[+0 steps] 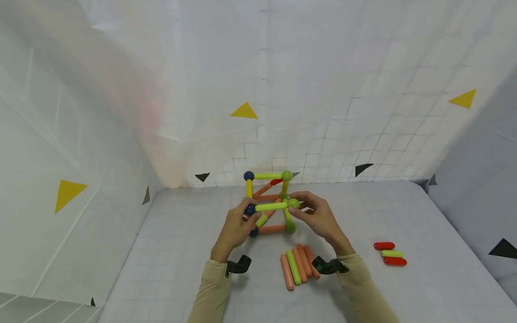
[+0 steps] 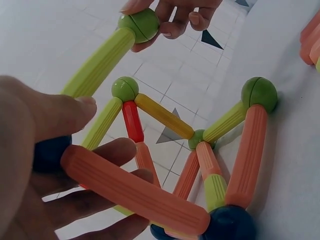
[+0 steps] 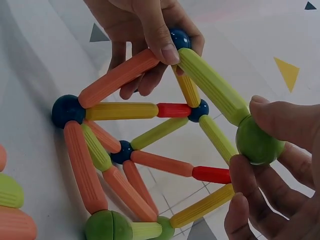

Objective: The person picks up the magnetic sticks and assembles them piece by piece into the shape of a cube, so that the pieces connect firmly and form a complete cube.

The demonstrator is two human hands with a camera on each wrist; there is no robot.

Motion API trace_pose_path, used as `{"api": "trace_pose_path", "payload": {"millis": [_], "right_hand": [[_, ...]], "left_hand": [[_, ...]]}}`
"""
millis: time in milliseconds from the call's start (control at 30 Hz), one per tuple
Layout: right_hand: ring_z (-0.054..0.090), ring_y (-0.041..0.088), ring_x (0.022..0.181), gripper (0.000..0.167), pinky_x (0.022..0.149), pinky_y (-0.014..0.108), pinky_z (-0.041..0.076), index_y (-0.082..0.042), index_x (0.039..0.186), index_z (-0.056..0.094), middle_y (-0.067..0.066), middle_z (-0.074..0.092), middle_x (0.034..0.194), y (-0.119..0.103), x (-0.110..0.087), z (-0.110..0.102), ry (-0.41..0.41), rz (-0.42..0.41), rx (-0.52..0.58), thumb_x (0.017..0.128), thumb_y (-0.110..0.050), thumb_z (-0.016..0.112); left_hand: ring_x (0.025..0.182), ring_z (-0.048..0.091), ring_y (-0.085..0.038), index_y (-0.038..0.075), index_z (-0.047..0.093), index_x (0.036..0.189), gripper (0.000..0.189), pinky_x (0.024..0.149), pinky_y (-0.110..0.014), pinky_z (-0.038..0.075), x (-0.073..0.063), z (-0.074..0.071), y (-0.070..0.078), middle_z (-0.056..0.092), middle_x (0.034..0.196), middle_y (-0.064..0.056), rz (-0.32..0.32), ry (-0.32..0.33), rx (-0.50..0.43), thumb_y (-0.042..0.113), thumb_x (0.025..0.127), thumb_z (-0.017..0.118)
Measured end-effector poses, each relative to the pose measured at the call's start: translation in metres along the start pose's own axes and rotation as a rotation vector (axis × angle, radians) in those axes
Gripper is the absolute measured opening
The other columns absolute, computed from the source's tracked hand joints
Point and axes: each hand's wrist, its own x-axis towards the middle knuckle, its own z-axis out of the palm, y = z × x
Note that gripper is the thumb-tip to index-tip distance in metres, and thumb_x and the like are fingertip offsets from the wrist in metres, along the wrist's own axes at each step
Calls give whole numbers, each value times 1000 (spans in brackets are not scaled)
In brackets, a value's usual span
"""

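Note:
A cube-like frame of magnetic rods and balls stands on the table, with coral, lime, yellow and red pieces; one coral rod lies along its near bottom edge. My left hand grips the dark blue ball at the near upper left corner. From that ball a lime rod runs right to a green ball, which my right hand pinches between thumb and fingers. A coral rod slopes from the held blue ball down to a lower blue ball. Below the green ball in hand, no upright rod shows.
In front of the frame lies a row of several loose rods, coral and lime. Farther right are two short red rods with a short lime rod between them. White walls with printed triangles stand behind and beside the table.

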Motion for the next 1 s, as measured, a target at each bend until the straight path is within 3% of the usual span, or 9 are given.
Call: {"api": "trace_pose_path", "payload": {"millis": [133,400,500,600,767,900,1000], "right_hand": [[68,26,109,40,85,30,59,-20,135,69,5,72,127,-2,-1,-1,5,1,-16,97,-28,80],[68,28,111,46,90,37,59,-24,140,65,8,68,135,-5,-4,-4,-47,3,-13,97,-27,81],[69,29,113,59,92,42,57,-26,150,55,13,63,144,-3,-7,-9,-99,42,-45,97,-30,80],[69,30,114,67,90,44,57,-24,155,48,17,61,146,2,-12,-18,-148,136,-143,97,-38,78],[69,24,103,62,81,41,58,-9,142,60,14,71,122,13,-26,-30,-318,323,-347,95,-45,79],[63,17,87,51,73,34,52,-7,122,69,3,69,99,19,-36,-27,-487,381,-439,87,-38,88],[59,16,80,46,69,32,48,-10,110,71,1,66,89,20,-39,-20,-503,397,-478,79,-33,95]], "left_hand": [[90,68,-15,16,62,130,26,78,-30,59,-1,1,2,75,115,-6,-7,-11,-14,19,105,69],[85,68,-14,14,62,131,27,78,-29,59,-1,1,4,75,109,-6,-17,-12,-19,21,106,68],[84,68,-13,15,62,130,25,77,-29,59,0,2,2,75,110,-7,-16,-3,-22,20,106,68],[81,68,-11,17,62,129,25,75,-28,59,0,4,1,75,112,-7,-14,1,-25,19,106,68],[80,68,-13,17,64,128,24,75,-30,59,1,4,1,75,107,-7,-4,4,-25,18,105,69],[84,71,-18,17,63,129,25,78,-32,61,1,2,0,75,109,-7,-9,0,-32,20,105,69],[86,72,-18,17,63,130,26,78,-32,61,1,1,-1,76,110,-7,-7,1,-45,21,105,69]]}}
